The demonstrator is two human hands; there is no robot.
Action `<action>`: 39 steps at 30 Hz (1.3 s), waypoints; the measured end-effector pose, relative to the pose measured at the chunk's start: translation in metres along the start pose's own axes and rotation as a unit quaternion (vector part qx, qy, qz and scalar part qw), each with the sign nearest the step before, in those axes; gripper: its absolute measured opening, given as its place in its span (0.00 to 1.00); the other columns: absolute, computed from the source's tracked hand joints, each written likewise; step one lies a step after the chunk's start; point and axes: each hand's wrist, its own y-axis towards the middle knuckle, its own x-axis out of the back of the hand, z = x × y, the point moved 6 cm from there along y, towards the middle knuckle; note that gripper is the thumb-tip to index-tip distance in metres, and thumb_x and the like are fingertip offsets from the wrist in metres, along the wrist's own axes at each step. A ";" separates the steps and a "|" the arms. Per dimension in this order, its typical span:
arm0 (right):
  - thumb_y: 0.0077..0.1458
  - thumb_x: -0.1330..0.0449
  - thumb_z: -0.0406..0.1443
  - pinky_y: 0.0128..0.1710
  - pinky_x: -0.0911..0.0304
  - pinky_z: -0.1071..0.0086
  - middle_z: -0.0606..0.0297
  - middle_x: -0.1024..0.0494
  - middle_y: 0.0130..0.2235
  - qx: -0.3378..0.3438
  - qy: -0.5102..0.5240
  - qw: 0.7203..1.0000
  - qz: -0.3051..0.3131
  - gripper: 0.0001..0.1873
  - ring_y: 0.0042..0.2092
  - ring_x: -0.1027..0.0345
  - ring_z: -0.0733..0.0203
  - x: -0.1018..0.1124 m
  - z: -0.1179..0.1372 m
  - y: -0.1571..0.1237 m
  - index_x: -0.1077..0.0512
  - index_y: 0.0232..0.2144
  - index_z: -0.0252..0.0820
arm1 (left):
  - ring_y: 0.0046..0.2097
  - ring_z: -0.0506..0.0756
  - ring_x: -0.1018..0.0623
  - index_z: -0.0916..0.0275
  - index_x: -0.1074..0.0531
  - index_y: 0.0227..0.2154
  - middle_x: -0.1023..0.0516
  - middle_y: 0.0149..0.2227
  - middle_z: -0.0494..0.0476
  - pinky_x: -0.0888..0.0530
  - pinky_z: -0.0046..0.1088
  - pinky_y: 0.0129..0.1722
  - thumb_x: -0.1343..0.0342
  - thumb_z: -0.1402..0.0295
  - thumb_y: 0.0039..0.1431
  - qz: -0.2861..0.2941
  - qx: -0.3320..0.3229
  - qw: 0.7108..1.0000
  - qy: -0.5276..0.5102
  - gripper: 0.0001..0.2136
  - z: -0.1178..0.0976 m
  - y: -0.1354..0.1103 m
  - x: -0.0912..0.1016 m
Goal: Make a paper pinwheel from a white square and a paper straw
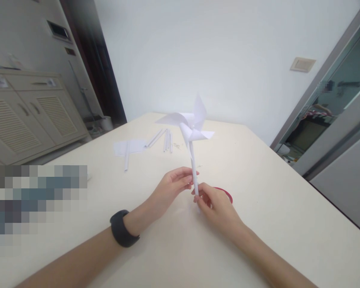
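Note:
A white paper pinwheel (193,126) stands nearly upright in front of me, its curled blades fixed at the top of a rolled white paper stick (194,170). My right hand (217,202) pinches the lower end of that stick between thumb and fingers. Just above and to the left, the fingers of my left hand (175,182) close round the stick's middle part. A dark band (121,228) circles my left wrist. Partly hidden behind my right hand lies a red curved object (226,194), whose kind I cannot make out.
On the cream table (288,224), farther back, lie several thin rolled paper sticks (168,141), a white paper sheet (117,148) with a paper roll (127,158) across it, and small thin bits (177,146). A white wall (228,60) rises behind the table. The left edge is pixelated.

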 end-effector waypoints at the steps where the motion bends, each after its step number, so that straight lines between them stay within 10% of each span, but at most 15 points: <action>1: 0.57 0.51 0.33 0.25 0.48 0.72 0.71 0.29 0.27 0.001 -0.004 1.000 -0.001 0.05 0.27 0.37 0.65 0.000 0.000 0.000 0.36 0.31 0.45 | 0.34 0.51 0.31 0.60 0.25 0.37 0.27 0.32 0.53 0.33 0.30 0.39 0.45 0.68 0.55 -0.002 0.000 1.000 0.004 0.08 0.000 0.000 0.001; 24: 0.58 0.52 0.35 0.25 0.43 0.73 0.69 0.24 0.29 0.001 0.022 1.000 -0.012 0.09 0.26 0.34 0.66 0.009 -0.001 0.002 0.31 0.35 0.45 | 0.33 0.52 0.31 0.60 0.25 0.34 0.26 0.33 0.54 0.35 0.30 0.38 0.45 0.66 0.53 -0.023 0.008 0.996 0.087 0.08 0.000 0.000 0.005; 39: 0.56 0.49 0.37 0.35 0.41 0.67 0.61 0.23 0.37 -0.155 -0.168 0.953 -0.201 0.11 0.31 0.32 0.62 0.107 -0.107 0.022 0.28 0.34 0.41 | 0.39 0.54 0.29 0.60 0.24 0.33 0.26 0.36 0.55 0.34 0.29 0.40 0.42 0.61 0.49 -0.081 0.082 0.983 0.142 0.10 0.018 0.003 0.029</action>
